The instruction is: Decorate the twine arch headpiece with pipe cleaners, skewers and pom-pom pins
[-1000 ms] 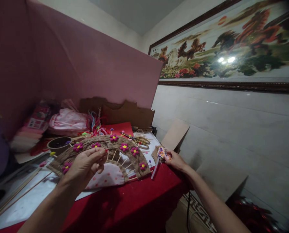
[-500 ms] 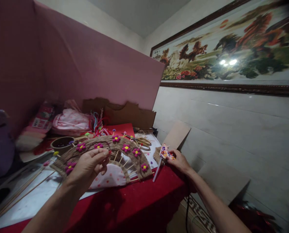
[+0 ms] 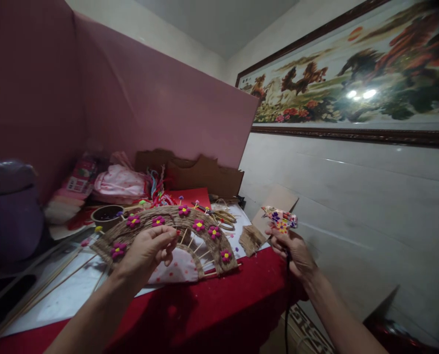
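Red-clothed surface (image 3: 219, 305), nearest. My left hand (image 3: 145, 251): fingers pinched on the inner rim of the twine arch (image 3: 171, 216) with pink flowers, mid-surface. My right hand (image 3: 293, 250): clenched round a flower-printed tool (image 3: 280, 218), in the air, apart from the arch. Behind: brown bowl (image 3: 107, 215), cardboard (image 3: 201, 173), horse painting (image 3: 352, 83).

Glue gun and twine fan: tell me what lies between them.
Head view: a small brown twine scrap lies between the fan, held by the left hand, and the glue gun in the right hand.
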`<state>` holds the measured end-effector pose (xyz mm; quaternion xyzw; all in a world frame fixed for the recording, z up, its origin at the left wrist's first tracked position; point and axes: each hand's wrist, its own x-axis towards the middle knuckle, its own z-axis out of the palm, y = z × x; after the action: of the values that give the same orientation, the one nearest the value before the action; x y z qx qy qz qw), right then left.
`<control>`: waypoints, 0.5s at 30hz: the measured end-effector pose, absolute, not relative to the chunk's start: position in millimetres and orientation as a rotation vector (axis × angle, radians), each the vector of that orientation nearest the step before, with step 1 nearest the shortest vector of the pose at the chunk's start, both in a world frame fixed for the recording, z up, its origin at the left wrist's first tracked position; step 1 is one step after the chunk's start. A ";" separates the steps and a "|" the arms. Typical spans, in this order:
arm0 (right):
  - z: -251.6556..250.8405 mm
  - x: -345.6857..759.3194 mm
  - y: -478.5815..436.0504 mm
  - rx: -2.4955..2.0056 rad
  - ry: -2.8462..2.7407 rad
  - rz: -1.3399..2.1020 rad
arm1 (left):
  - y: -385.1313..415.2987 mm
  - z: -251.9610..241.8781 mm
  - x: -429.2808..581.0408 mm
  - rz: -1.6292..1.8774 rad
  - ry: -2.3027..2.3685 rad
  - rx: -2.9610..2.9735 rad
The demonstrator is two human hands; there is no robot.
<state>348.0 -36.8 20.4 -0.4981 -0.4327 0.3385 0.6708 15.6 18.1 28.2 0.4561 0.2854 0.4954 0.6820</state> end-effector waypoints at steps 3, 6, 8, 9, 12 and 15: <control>31.6 318.9 -51.9 -1.176 -1.075 0.915 | 18.3 22.7 18.9 1.084 0.661 1.049; 33.5 292.2 -62.8 -1.202 -1.233 1.048 | 18.1 16.4 22.9 1.032 0.647 1.099; 29.6 278.1 -66.4 -1.217 -1.288 1.114 | 17.5 13.5 24.9 0.989 0.626 1.105; 26.7 272.3 -67.5 -1.227 -1.312 1.145 | 17.0 12.8 25.6 0.970 0.617 1.098; 17.8 258.2 -69.6 -1.250 -1.387 1.234 | 14.5 13.1 26.8 0.923 0.577 1.078; 13.6 246.2 -72.4 -1.249 -1.361 1.267 | 11.4 15.2 27.4 0.897 0.530 1.064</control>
<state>246.2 -72.4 13.6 -0.5020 -0.5468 0.5090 0.4358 27.4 11.4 15.2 0.4841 0.2413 0.4083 0.7353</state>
